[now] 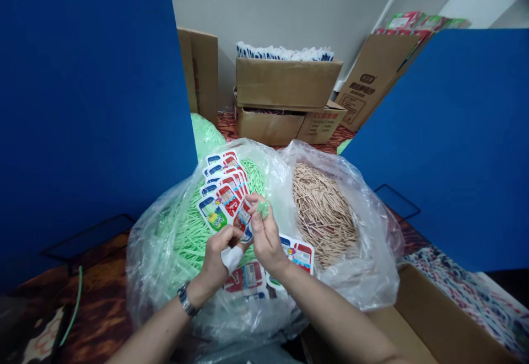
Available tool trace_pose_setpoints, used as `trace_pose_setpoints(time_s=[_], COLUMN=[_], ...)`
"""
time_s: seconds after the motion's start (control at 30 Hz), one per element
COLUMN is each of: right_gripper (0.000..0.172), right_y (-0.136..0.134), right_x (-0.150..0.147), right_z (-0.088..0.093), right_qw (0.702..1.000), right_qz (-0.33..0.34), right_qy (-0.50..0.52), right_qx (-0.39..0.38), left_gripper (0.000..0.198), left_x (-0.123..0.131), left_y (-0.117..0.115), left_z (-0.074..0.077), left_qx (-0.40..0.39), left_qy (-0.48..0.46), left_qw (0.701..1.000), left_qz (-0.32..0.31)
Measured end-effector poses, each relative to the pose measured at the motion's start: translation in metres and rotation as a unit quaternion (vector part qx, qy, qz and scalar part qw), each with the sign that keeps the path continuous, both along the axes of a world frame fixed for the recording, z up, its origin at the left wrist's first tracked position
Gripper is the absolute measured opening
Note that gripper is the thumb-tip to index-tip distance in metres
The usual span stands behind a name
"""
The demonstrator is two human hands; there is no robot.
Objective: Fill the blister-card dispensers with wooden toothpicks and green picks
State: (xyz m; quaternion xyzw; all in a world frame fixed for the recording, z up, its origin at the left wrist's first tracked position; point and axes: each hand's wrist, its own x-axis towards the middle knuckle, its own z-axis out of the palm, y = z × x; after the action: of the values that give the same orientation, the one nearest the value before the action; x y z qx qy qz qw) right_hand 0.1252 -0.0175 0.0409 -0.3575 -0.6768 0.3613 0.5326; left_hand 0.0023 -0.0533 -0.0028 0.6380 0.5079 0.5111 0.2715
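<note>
My left hand is closed on a small printed packet, partly hidden by my fingers. Something white shows at the base of its thumb. My right hand pinches a small bunch of thin green sticks, whose ends face the camera, just above the packet. A fanned stack of red, blue and green printed packets lies beyond my hands. It rests on a heap of green sticks in a clear plastic bag. More packets lie below and right of my hands.
Brown sticks fill a second clear bag on the right. Cardboard boxes are stacked at the back. An open carton stands at lower right. Blue panels rise on both sides.
</note>
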Motion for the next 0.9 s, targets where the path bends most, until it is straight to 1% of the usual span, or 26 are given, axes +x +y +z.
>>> trace_pose_setpoints(time_s=[0.07,0.13,0.2,0.23,0.3,0.37,0.43,0.47,0.57,0.6,0.7,0.8,0.83,0.9], right_gripper=[0.030,0.041,0.051,0.052,0.047,0.044,0.040,0.035,0.023,0.021,0.020,0.020,0.020,0.021], right_y=[-0.002,0.002,0.012,0.018,0.032,0.043,0.049,0.049,0.047,0.046,0.044,0.044,0.044,0.042], right_x=[0.006,0.015,0.025,0.029,0.033,0.033,0.030,0.028,0.026,0.026,0.028,0.030,0.030,0.030], right_z=[-0.001,-0.001,-0.001,-0.002,-0.007,-0.014,-0.022,-0.025,-0.028,-0.028,-0.027,-0.029,-0.030,-0.032], right_qw=[0.999,0.996,0.995,0.995,0.991,0.978,0.959,0.954,0.960,0.963,0.972,0.978,0.979,0.980], right_qz=[0.024,0.065,0.092,0.094,0.095,0.130,0.175,0.176,0.113,0.105,0.111,0.082,0.082,0.091], right_qy=[-0.030,-0.045,-0.016,0.008,0.051,0.073,0.100,0.125,0.181,0.176,0.130,0.120,0.113,0.095], right_qx=[0.014,0.030,0.015,-0.009,-0.075,-0.149,-0.200,-0.209,-0.183,-0.173,-0.160,-0.146,-0.146,-0.148], left_gripper=[0.016,0.018,0.020,0.021,0.021,0.022,0.020,0.018,0.006,0.008,0.014,0.025,0.026,0.020], left_x=[-0.002,-0.005,-0.008,-0.009,-0.011,-0.012,-0.013,-0.015,-0.020,-0.022,-0.025,-0.023,-0.022,-0.020], left_y=[0.000,0.001,0.002,0.003,0.003,0.003,0.003,0.003,0.003,0.003,0.003,0.002,0.002,0.001], left_z=[0.001,0.002,0.001,0.001,-0.001,-0.002,-0.002,-0.002,0.000,0.001,0.002,0.001,0.000,-0.002], left_qx=[0.007,0.013,0.018,0.022,0.027,0.031,0.032,0.033,0.034,0.031,0.015,-0.008,-0.018,-0.044], left_qy=[0.004,0.012,0.017,0.017,0.012,0.008,0.011,0.014,0.025,0.030,0.042,0.044,0.034,-0.005], left_qw=[1.000,1.000,1.000,1.000,0.999,0.999,0.999,0.999,0.999,0.999,0.999,0.999,0.999,0.999], left_qz=[0.002,0.006,0.005,0.000,-0.014,-0.028,-0.036,-0.035,-0.012,-0.007,-0.002,0.011,0.016,0.021])
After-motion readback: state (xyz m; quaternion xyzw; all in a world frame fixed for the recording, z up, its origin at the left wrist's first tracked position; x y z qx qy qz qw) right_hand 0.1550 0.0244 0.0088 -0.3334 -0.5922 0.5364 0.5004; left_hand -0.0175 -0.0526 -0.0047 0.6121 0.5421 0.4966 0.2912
